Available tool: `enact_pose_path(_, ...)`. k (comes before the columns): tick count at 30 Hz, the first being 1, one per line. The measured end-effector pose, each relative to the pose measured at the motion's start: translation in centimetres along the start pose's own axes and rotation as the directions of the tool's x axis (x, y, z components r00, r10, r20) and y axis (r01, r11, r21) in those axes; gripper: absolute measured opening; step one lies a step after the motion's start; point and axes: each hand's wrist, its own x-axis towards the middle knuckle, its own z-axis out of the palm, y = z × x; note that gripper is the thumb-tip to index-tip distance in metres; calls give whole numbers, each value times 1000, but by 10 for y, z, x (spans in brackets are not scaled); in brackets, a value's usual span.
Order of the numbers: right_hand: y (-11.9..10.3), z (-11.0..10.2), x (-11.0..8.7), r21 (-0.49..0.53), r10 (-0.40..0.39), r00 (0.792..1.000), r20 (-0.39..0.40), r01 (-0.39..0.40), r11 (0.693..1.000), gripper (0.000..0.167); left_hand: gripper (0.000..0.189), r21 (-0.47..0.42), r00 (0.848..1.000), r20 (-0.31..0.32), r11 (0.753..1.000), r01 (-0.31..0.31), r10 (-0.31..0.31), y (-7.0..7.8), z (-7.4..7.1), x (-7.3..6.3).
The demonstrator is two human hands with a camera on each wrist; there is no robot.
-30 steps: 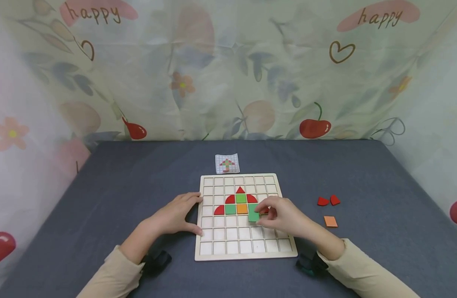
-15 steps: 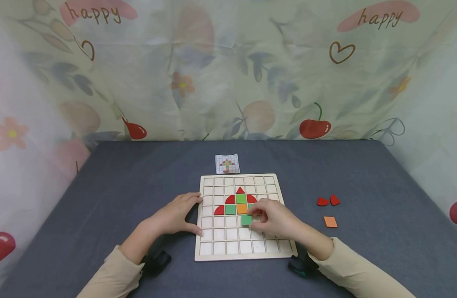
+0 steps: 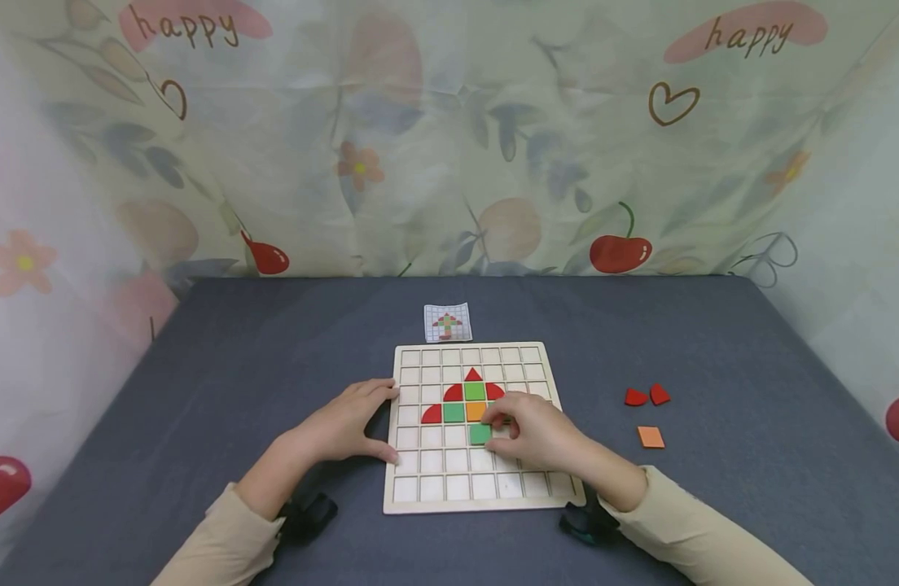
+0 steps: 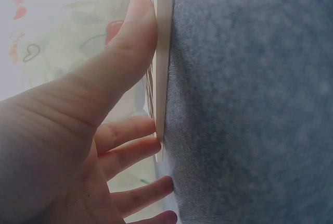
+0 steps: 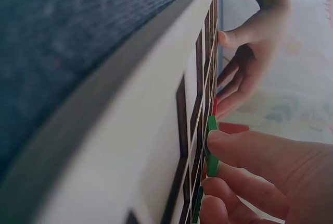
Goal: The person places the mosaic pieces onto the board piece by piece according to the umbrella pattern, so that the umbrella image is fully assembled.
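A pale wooden grid board [image 3: 486, 508] lies in the middle of the dark cloth. My left hand [image 3: 347, 423] rests at its left edge, thumb and fingertips touching the frame, the fingers fairly straight. My right hand [image 3: 541, 433] pinches a green square tile [image 3: 480, 435] between thumb and fingers, right over the cell below the orange square tile [image 3: 475, 411]. In the right wrist view that green tile [image 5: 212, 164] stands slightly tilted against the grid. Other green tiles, red quarter-round tiles [image 3: 431, 414] and a red triangle tile [image 3: 473, 375] sit in cells above; my right hand hides some.
Right of the board lie two red tiles [image 3: 636, 397] and a loose orange square tile [image 3: 651, 437]. A small printed pattern card [image 3: 447, 322] lies behind the board's far edge. A patterned curtain [image 3: 449, 146] hangs behind the table.
My right hand has carried the green tile left and slightly down, from over the cell right of the orange tile to the cell below it. My left hand has stayed still.
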Motion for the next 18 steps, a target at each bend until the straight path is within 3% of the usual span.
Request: enact_pose_path(18,-4,1,1,9,27,1000,12,-27,1000,19,92,-5,1000,2,1000,1,-1,2,-1,-1)
